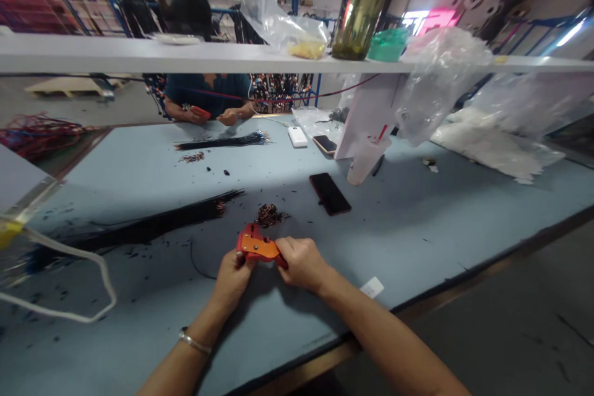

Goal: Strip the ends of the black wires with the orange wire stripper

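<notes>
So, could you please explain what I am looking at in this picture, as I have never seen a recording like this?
There is no machine here: a person works with two bare hands, and the single picture comes from a camera worn on their head, looking forward and down. The left hand and the right hand both grip an orange hand tool just above a pale blue table. On the table, to the left, lies a long bundle of black wires with coppery ends. Just beyond the tool sits a small pile of wire scraps, and further right a dark phone. Across the table another person sits, hands near a second wire bundle. A white shelf overhead carries a plastic bag and a bottle.
</notes>
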Demonstrator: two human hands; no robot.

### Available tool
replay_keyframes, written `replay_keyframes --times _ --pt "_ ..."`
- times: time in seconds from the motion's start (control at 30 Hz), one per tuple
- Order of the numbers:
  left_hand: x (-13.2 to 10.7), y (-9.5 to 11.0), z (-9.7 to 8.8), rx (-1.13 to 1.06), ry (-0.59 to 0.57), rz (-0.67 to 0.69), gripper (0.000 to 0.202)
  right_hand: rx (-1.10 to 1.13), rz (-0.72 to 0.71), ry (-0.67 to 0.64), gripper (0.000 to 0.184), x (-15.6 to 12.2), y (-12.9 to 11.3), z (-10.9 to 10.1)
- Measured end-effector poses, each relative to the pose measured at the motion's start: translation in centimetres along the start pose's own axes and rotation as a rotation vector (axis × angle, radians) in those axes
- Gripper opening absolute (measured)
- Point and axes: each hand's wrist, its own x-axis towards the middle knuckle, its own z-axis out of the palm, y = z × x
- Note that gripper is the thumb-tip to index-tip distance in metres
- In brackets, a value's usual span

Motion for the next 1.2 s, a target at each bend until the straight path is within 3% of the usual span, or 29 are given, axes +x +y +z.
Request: replay_keyframes --times 0.2,0.37,0.53,0.63,0.7,0.8,0.9,0.97,1.07,1.2 --pt "0.1 0.1 0.0 0.094 -0.010 -0.002 0.028 0.000 0.018 0.002 0.015 0.1 0.1 0.1" --pt "0.2 -0.2 -0.2 0.296 0.089 0.071 0.032 0.010 0.096 0.057 0.025 0.2 0.8 -0.5" --pt "0.8 -0.7 -1.4 0.507 0.236 0.008 0.037 0.106 0.262 0.249 0.033 0.1 2.7 -1.1" --pt "1.2 -0.7 -2.2 0.582 0.286 -0.006 0.038 0.201 0.288 0.322 0.033 -0.3 3.9 -1.8" --pt "1.3 -0.5 -2.6 0.648 0.306 -0.009 0.037 0.185 0.218 0.272 0.036 -0.7 4.5 -2.6" --pt "1.5 -0.4 -3.1 0.728 0.342 -0.009 0.036 0.069 0.005 0.078 0.039 -1.2 4.7 -3.9" --pt "1.7 -0.4 -3.6 0.732 0.357 -0.005 0.035 0.014 -0.190 -0.122 0.036 -1.5 4.0 -4.6" --pt "1.8 -0.6 -3.9 0.714 0.348 -0.014 0.035 0.000 -0.246 -0.209 0.033 -1.6 3.4 -4.7" --pt "1.9 -0.7 -4.1 0.683 0.339 -0.017 0.036 -0.068 -0.180 -0.245 0.028 -1.5 3.0 -4.6" --pt "1.9 -0.6 -3.9 0.678 0.335 -0.019 0.035 -0.191 0.051 -0.182 0.027 -1.4 3.6 -4.6"
